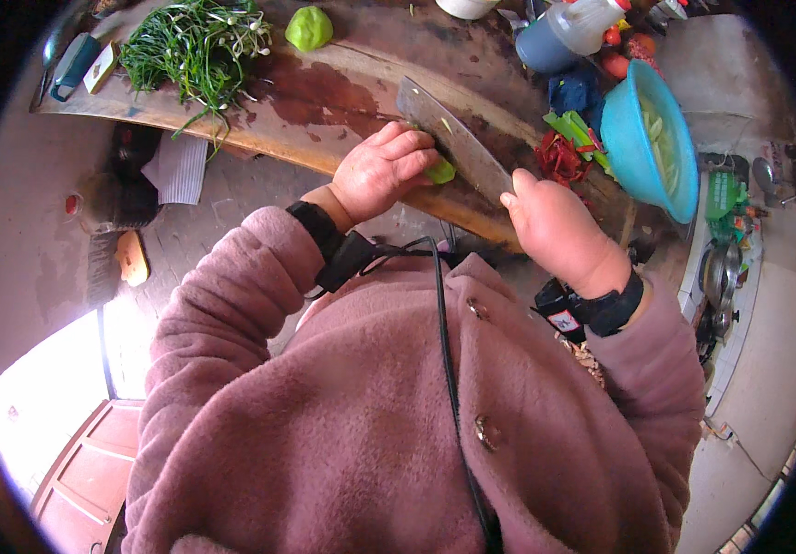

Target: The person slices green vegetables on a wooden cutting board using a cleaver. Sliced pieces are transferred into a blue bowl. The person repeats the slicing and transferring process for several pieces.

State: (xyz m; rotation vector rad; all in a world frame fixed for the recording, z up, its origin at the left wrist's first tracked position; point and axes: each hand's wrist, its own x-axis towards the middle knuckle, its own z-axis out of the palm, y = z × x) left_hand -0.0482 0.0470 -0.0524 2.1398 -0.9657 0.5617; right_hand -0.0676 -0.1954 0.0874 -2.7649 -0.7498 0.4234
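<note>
My left hand [387, 168] presses down on a piece of light green vegetable [442, 172] near the front edge of the wooden board [353, 59]. Most of that piece is hidden under my fingers. My right hand [564, 225] grips the handle end of a broad cleaver [456, 142], whose blade stands just right of the vegetable and my left fingertips. Small pale shreds cling to the blade. Farther back on the board rests another light green vegetable [309, 29], perhaps a chayote.
Thin green stalks with white bulbs [193, 52] are heaped at the left. Right of the cleaver lie dark red peppers [561, 158], beside a tilted blue basin [685, 159] holding pale green shreds [661, 142]. A bottle of dark liquid [546, 45] stands behind. A black cable [447, 360] hangs down my coat.
</note>
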